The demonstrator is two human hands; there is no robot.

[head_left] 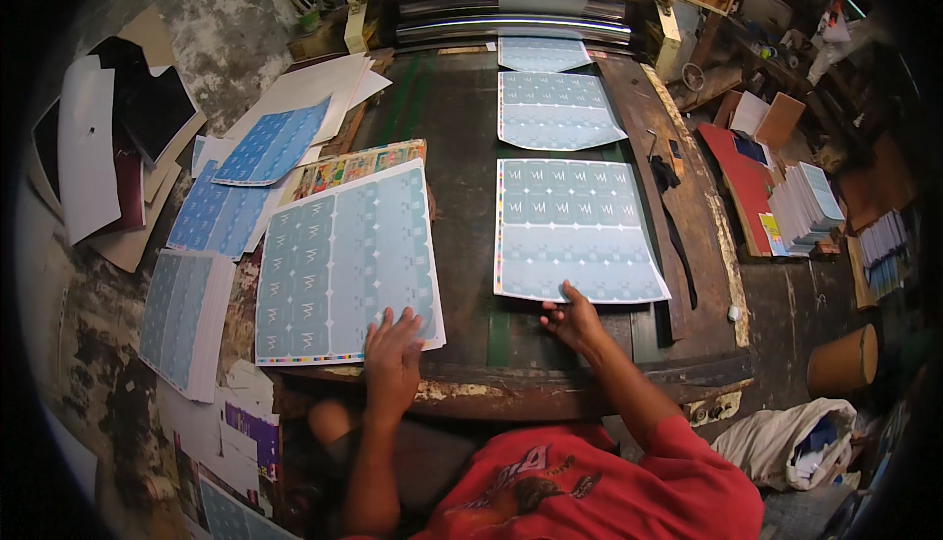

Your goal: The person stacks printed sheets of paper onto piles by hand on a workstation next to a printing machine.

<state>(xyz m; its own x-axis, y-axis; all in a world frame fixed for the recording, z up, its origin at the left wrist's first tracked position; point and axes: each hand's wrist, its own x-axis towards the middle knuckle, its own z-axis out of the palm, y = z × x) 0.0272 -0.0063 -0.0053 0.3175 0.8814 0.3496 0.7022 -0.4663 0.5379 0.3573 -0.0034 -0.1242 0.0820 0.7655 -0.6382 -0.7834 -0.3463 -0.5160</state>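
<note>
My left hand (393, 358) lies with its fingers spread on the lower right corner of a stack of pale blue-green printed sheets (346, 265). That stack rests at the left of the machine's dark bed. My right hand (575, 322) pinches the near edge of a single printed sheet (580, 245), thumb on top and the other fingers curled below. Beyond it on the bed lies another printed sheet (558, 108), its near edge slightly curled. A third sheet (540, 54) is close to the rollers.
Metal rollers (516, 31) span the far end of the bed (442, 235). To the left are blue sheets (273, 142) and a tall paper stack (182, 319). A black strap (678, 235) lies along the right side. Bundled cards (805, 211) and a brown bin (843, 361) stand farther right.
</note>
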